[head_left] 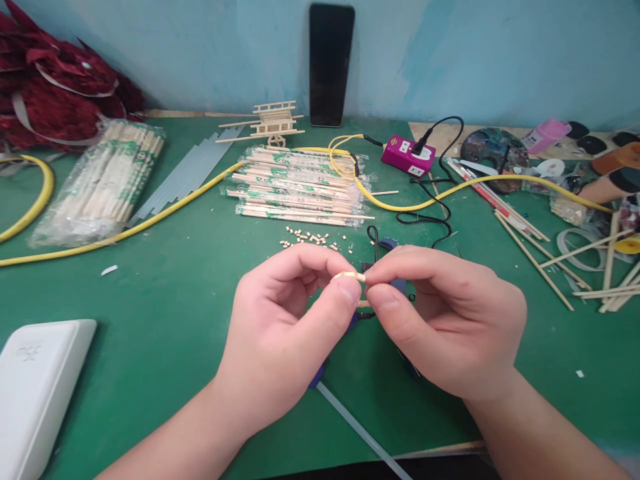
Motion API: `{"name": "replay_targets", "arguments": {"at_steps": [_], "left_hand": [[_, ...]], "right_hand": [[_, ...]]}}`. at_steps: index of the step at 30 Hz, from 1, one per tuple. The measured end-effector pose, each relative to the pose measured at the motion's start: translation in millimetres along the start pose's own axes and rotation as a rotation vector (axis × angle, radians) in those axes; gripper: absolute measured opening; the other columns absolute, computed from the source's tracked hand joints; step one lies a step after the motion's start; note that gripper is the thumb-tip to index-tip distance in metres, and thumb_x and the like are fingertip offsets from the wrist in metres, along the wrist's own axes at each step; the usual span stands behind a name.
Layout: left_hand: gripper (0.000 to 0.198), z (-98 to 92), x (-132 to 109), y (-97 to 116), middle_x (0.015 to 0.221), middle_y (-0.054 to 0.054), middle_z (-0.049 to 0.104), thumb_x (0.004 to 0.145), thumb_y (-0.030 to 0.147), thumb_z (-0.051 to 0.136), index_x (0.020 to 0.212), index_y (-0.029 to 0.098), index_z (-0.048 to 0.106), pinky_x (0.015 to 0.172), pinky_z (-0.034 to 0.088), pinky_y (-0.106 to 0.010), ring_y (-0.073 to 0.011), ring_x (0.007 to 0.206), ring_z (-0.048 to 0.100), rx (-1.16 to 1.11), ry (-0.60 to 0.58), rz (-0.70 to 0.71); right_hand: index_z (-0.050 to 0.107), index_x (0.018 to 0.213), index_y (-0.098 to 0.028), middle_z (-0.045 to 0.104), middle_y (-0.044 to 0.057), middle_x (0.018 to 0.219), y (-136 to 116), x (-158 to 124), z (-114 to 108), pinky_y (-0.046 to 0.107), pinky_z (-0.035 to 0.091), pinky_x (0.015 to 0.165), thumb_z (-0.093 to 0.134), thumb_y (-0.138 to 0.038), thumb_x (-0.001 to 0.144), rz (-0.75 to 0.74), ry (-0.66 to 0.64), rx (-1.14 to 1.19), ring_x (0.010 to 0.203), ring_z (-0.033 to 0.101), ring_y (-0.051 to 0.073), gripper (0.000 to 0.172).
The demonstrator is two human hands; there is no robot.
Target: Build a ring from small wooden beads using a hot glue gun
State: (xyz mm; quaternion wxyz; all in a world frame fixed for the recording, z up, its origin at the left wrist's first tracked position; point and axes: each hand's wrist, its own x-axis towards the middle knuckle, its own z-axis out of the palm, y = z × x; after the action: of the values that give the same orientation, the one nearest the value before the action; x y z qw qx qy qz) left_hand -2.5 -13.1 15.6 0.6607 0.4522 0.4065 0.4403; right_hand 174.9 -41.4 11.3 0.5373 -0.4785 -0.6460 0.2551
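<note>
My left hand [285,327] and my right hand [440,320] meet above the green table [150,320], both pinched on a short pale wooden piece [351,276] held between thumbs and forefingers. Under my hands lies a blue glue gun [387,245], mostly hidden, with a clear glue stick [360,430] poking out toward me. Just beyond my fingers, several tiny cut wooden bits [310,238] are scattered on the table.
Wrapped chopstick packs [300,183] lie in the middle, a bagged bundle [103,180] at left. A small wooden cart model [273,123], a phone [330,63], a pink power strip [407,155], a yellow cable [165,210], loose sticks [535,257] and a white box [35,387] surround them.
</note>
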Motion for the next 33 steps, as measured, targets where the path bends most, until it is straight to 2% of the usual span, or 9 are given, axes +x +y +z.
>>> {"name": "replay_targets", "arguments": {"at_steps": [8,14,24,33], "left_hand": [[0.015,2.4,1.3,6.6,0.084,0.001,0.076,0.098,0.019,0.081,0.084,0.024,0.079,0.071,0.06,-0.021,-0.0134,0.079,0.07,0.043,-0.011,-0.01],[0.013,-0.2,-0.7,2.0,0.088,0.003,0.076,0.102,0.022,0.081,0.09,0.026,0.08,0.074,0.06,-0.018,-0.0112,0.083,0.07,0.027,-0.036,0.028],[0.016,-0.3,0.3,-0.8,0.088,0.006,0.077,0.103,0.017,0.077,0.092,0.027,0.079,0.072,0.058,-0.013,-0.0073,0.082,0.069,0.054,-0.076,0.057],[0.017,-0.4,0.0,1.4,0.089,0.007,0.076,0.103,0.015,0.076,0.091,0.027,0.077,0.071,0.057,-0.015,-0.0072,0.082,0.069,0.118,-0.073,0.082]], "right_hand": [[0.077,0.098,-0.028,0.081,-0.003,0.082,-2.2,0.8,1.5,0.032,0.061,0.062,0.076,-0.005,0.089,0.02,0.006,0.002,0.067,0.073,0.016,0.025],[0.077,0.1,-0.028,0.081,-0.003,0.083,-1.7,-0.3,1.0,0.032,0.061,0.064,0.076,-0.003,0.09,0.021,0.001,0.01,0.069,0.073,0.015,0.027],[0.079,0.097,-0.022,0.079,-0.001,0.082,2.5,2.7,1.6,0.031,0.06,0.064,0.071,0.0,0.091,-0.081,0.019,0.054,0.069,0.071,0.014,0.024],[0.079,0.097,-0.022,0.08,-0.001,0.084,2.6,3.1,1.6,0.032,0.06,0.065,0.071,0.002,0.091,-0.106,0.022,0.041,0.069,0.072,0.014,0.026]]}}
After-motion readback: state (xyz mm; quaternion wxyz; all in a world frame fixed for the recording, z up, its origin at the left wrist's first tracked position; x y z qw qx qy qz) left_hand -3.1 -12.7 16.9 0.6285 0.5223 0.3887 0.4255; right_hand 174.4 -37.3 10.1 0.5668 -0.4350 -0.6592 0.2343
